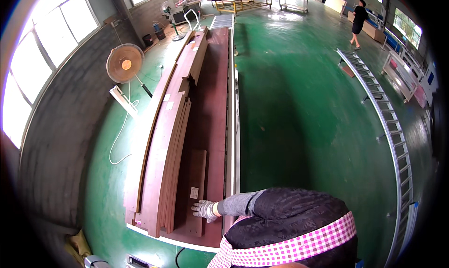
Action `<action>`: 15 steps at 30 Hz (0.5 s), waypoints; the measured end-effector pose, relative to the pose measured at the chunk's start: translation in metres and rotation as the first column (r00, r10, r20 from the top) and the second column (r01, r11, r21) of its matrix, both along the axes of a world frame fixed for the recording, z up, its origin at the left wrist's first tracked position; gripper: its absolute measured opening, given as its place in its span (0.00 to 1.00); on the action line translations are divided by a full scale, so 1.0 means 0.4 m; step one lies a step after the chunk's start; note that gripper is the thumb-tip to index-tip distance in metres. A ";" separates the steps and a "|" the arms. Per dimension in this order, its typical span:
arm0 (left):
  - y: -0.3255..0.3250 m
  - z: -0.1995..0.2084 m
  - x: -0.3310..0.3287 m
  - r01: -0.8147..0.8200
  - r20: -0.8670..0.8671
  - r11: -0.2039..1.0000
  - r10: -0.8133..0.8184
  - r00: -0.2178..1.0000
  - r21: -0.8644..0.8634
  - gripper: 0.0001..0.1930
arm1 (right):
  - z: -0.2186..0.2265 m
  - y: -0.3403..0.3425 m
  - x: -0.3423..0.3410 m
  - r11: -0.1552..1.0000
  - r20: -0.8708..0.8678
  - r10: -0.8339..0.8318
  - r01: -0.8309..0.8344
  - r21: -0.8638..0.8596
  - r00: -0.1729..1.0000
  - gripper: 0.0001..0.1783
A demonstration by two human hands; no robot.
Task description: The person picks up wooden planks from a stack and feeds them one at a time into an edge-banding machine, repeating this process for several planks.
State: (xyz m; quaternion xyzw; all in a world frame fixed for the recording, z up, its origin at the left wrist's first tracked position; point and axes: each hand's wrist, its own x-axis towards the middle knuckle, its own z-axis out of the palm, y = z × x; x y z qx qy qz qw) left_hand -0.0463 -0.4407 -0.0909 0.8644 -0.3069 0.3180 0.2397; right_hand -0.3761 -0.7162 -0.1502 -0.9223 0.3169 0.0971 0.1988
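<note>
My right hand (205, 210), in a grey-and-white glove, reaches in from the lower right, its fingers spread. It lies on or just above the near end of a short reddish-brown board (200, 167), beside a small white label (194, 192). That board lies flat on a wide reddish-brown panel (213, 109). To its left runs a stack of long narrow boards (174, 170), lined up lengthwise. My left hand is out of the picture.
A long table with a pale edge (232, 142) carries the boards. On the left stand a round fan (125, 64) and a trailing white cable (111, 149). A metal roller rack (390, 123) runs along the right; a person in black (359, 22) is at the far right.
</note>
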 end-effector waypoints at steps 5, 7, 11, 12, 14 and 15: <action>0.156 -0.018 0.052 -0.075 0.029 0.997 0.076 0.997 -0.013 0.22 | 0.045 0.000 0.032 0.999 -0.061 -0.022 0.019 -0.041 0.998 0.45; 0.316 -0.012 0.028 -0.231 0.046 0.973 0.231 0.972 0.001 0.22 | 0.063 0.000 0.055 0.990 0.024 -0.012 0.015 -0.138 1.000 0.19; 0.557 -0.007 -0.074 -0.475 -0.144 0.880 0.473 0.869 0.019 0.24 | 0.080 0.006 0.067 0.983 0.142 0.095 -0.070 -0.171 0.985 0.20; 0.563 -0.013 -0.080 -0.474 -0.225 0.880 0.462 0.858 0.000 0.26 | 0.076 0.012 0.083 0.970 0.064 0.084 -0.067 -0.233 0.994 0.23; 0.556 -0.010 -0.082 -0.530 -0.222 0.848 0.515 0.828 -0.012 0.29 | 0.061 0.009 0.095 0.973 -0.062 0.097 -0.108 -0.204 0.993 0.29; 0.547 -0.009 -0.094 -0.545 -0.298 0.836 0.507 0.809 -0.057 0.31 | 0.049 0.018 0.098 0.941 -0.049 0.131 -0.139 -0.307 0.990 0.33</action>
